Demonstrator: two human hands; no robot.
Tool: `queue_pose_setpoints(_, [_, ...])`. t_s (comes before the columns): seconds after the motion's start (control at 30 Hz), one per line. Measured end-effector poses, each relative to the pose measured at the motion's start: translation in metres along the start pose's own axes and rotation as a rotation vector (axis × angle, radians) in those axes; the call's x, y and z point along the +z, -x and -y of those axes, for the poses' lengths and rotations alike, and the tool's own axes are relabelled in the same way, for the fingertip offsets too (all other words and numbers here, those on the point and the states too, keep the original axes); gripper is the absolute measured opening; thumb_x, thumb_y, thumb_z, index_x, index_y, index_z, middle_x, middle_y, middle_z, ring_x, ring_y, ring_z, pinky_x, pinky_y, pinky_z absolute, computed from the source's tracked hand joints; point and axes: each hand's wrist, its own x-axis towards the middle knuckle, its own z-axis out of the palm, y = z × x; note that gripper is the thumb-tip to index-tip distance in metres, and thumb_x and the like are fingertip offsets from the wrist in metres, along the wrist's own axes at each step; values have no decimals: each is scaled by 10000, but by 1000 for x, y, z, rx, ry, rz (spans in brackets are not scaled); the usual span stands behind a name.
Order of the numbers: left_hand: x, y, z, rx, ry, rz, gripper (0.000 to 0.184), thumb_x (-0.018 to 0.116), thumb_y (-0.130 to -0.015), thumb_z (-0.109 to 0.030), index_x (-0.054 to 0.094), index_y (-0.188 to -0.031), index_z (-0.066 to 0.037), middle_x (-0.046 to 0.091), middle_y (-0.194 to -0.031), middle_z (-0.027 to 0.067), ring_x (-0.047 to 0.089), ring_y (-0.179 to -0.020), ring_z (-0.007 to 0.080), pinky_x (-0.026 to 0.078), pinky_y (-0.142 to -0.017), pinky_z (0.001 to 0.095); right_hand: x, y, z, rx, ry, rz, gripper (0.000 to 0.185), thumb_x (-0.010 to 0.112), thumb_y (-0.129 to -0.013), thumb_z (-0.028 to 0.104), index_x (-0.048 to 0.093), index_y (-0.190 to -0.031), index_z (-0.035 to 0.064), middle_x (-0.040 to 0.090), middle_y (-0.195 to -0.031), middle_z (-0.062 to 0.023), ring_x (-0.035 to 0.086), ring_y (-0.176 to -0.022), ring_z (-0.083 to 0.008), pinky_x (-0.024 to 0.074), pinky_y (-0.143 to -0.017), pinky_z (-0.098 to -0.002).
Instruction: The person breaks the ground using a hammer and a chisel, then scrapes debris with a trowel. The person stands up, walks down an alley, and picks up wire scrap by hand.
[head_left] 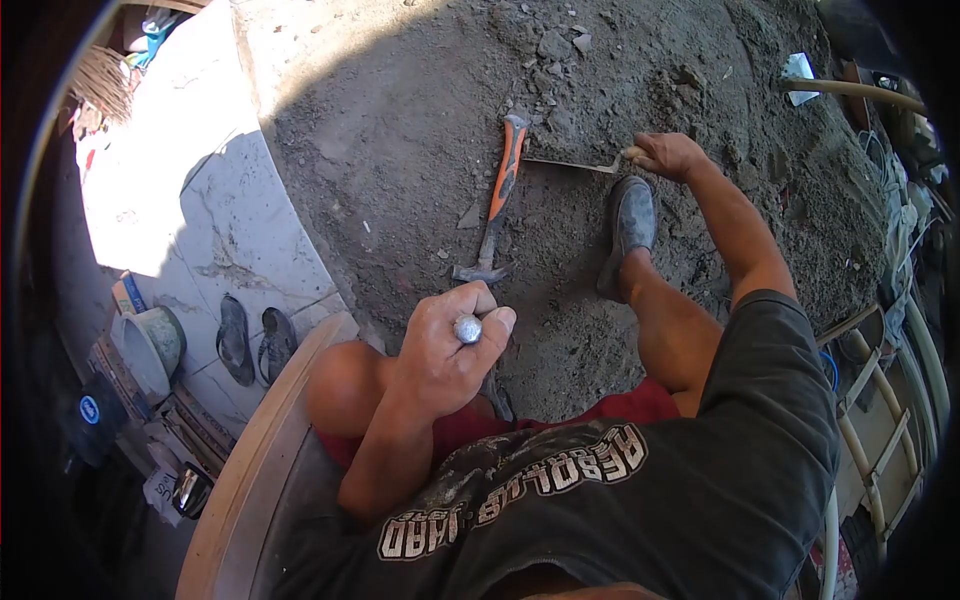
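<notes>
My left hand (440, 350) is closed around a metal rod (467, 328), whose round silvery end points up at me. The fist hides the rest of the rod. Farther out, my right hand (670, 157) grips the light wooden handle of a trowel (570, 163). Its thin blade points left and lies at the surface of the grey, gritty ground (400, 150). Between my hands rests a claw hammer (502, 185) with an orange and black handle, its head toward me. The trowel's tip ends close beside that handle, and neither hand touches the hammer.
My shoe (634, 215) stands just below the trowel. Broken stones (556, 45) lie at the top. Left are pale tiles (240, 200), a pair of sandals (235, 340), a bucket (155, 345) and a curved wooden edge (265, 450). Metal frames (880, 430) and hoses stand right.
</notes>
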Motion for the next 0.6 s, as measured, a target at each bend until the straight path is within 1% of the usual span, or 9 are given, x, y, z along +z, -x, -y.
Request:
queue_pose_setpoints(0.03, [1, -3, 1, 5, -34, -39, 249, 617, -915, -108, 501, -714, -19, 423, -569, 46, 392, -525, 114, 342, -492, 317, 1, 1, 0, 24, -19, 14, 390, 521, -944, 467, 527, -1070, 97, 669, -932, -165, 653, -914, -381, 503, -768, -493])
queue_pose_setpoints(0.07, [0, -8, -2, -122, -56, -18, 242, 607, -930, -150, 516, -757, -8, 446, -601, 49, 429, -570, 134, 376, -542, 331, 5, 6, 1, 48, -54, 12, 419, 505, -955, 484, 522, -1062, 79, 661, -897, -191, 643, -898, -399, 486, -762, -504])
queue_pose_setpoints(0.13, [4, -33, 14, -242, -103, 38, 229, 588, -943, -174, 518, -780, -30, 405, -670, -20, 376, -646, 79, 344, -584, 280, 5, 27, 11, 61, -146, -23, 433, 496, -960, 491, 522, -1057, 70, 655, -883, -205, 636, -889, -408, 480, -756, -509])
queue_pose_setpoints(0.17, [1, -47, 23, -274, -164, 135, 228, 586, -947, -231, 567, -856, -22, 500, -717, -7, 439, -682, 96, 392, -626, 294, 5, 42, 17, 57, -220, -55, 447, 487, -965, 498, 521, -1052, 60, 648, -869, -219, 629, -879, -417, 474, -750, -515])
queue_pose_setpoints(0.2, [2, -65, 38, -448, -171, 199, 268, 614, -920, -275, 600, -914, -8, 602, -794, 49, 528, -737, 131, 440, -693, 321, -2, 53, 24, 65, -271, -6, 468, 483, -963, 512, 519, -1036, 52, 638, -850, -232, 619, -849, -433, 463, -731, -526])
queue_pose_setpoints(0.3, [18, -117, 84, -511, -683, 356, 420, 700, -856, -370, 623, -1017, 10, 684, -959, 174, 654, -948, 278, 495, -838, 400, -4, 81, 36, -103, -305, -24, 485, 482, -955, 536, 519, -1003, 54, 636, -839, -224, 617, -825, -437, 465, -714, -527])
queue_pose_setpoints(0.37, [42, -128, 139, -461, -888, 362, 499, 731, -832, -410, 617, -1069, 15, 686, -1013, 202, 662, -1019, 332, 502, -880, 429, 10, 91, 43, -167, -310, -21, 504, 527, -915, 566, 529, -967, 64, 632, -821, -207, 617, -812, -439, 469, -699, -524])
queue_pose_setpoints(0.47, [68, -140, 171, -732, -987, 152, 690, 750, -815, -482, 515, -1255, -6, 664, -1152, 191, 641, -1103, 352, 509, -921, 461, 20, 92, 54, -217, -253, 54, 477, 557, -903, 541, 540, -965, 69, 645, -833, -183, 631, -824, -421, 482, -704, -515])
queue_pose_setpoints(0.6, [82, -142, 195, -745, -996, 91, 667, 730, -838, -473, 512, -1256, -2, 666, -1147, 194, 642, -1101, 351, 514, -917, 454, 34, 86, 84, -319, -218, 237, 434, 604, -889, 493, 556, -973, 70, 664, -860, -149, 651, -842, -391, 503, -723, -498])
